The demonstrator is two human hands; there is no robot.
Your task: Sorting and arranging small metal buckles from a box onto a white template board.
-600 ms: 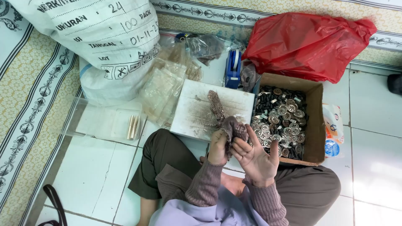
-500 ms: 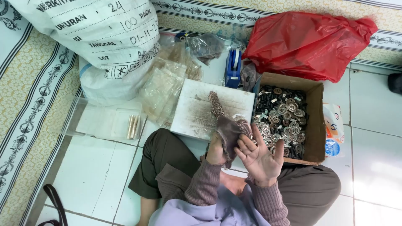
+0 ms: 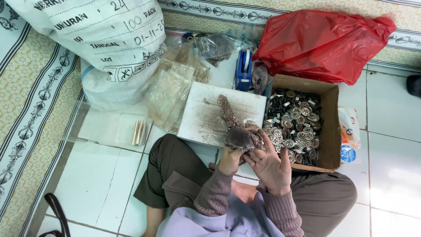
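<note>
Two hands work on a patterned strap over a white board.

The left hand (image 3: 230,159) has its fingers closed around the bunched near end of the patterned strap (image 3: 234,127), fist upright, wrist bent up from the lap. The right hand (image 3: 271,164) is just beside it, palm open and turned up, fingers spread wide and touching the bunch. The strap's far end lies on the white board (image 3: 206,114). To the right stands a cardboard box (image 3: 331,127) of metal buttons (image 3: 294,127).
</note>
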